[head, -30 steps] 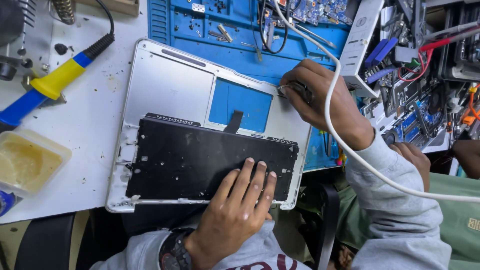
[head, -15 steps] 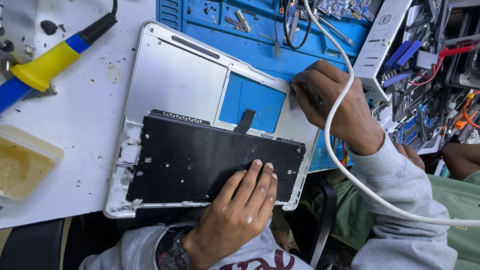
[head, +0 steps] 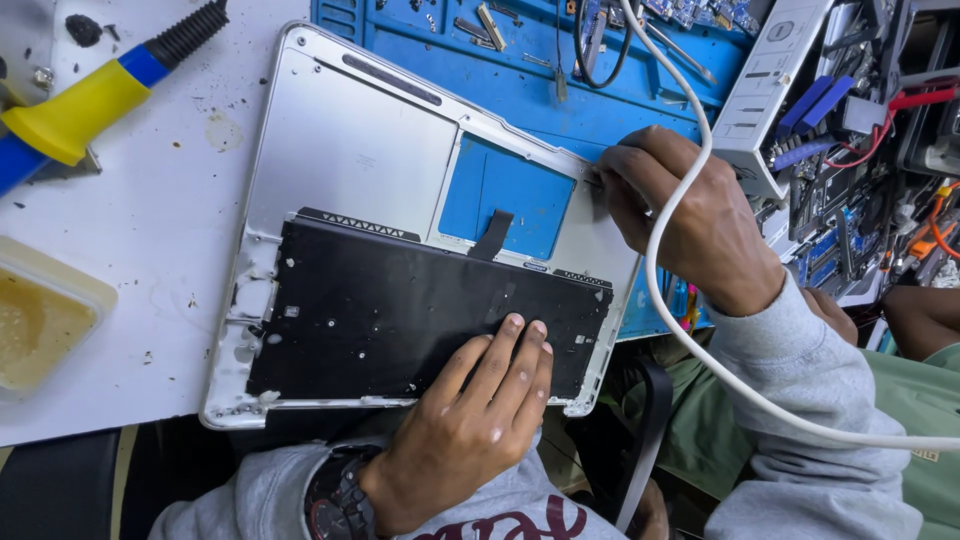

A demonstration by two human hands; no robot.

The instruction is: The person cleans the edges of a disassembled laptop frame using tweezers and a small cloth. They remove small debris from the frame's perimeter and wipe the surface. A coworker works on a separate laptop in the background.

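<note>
A silver laptop case (head: 340, 150) lies upside down, with a black keyboard panel (head: 400, 310) set in its lower half. A blue mat shows through the rectangular trackpad opening (head: 505, 190). My left hand (head: 470, 420), with a dark wristwatch, lies flat on the panel's lower right part, fingers pressed down and close together. My right hand (head: 680, 215) is at the case's right edge beside the opening, pinching a small thin metal tool (head: 592, 181) whose tip touches the case. A white cable (head: 680, 330) runs over my right wrist and sleeve.
A blue work mat (head: 530, 90) with small parts lies under the case's far side. A yellow and blue soldering iron (head: 90, 100) rests on the white table at left. A translucent tub (head: 45, 320) sits at the left edge. Circuit boards and wires (head: 850, 150) crowd the right.
The view has shifted a little and sits closer to the case. Both hands stay where they were, the left on the panel and the right at the case's edge.
</note>
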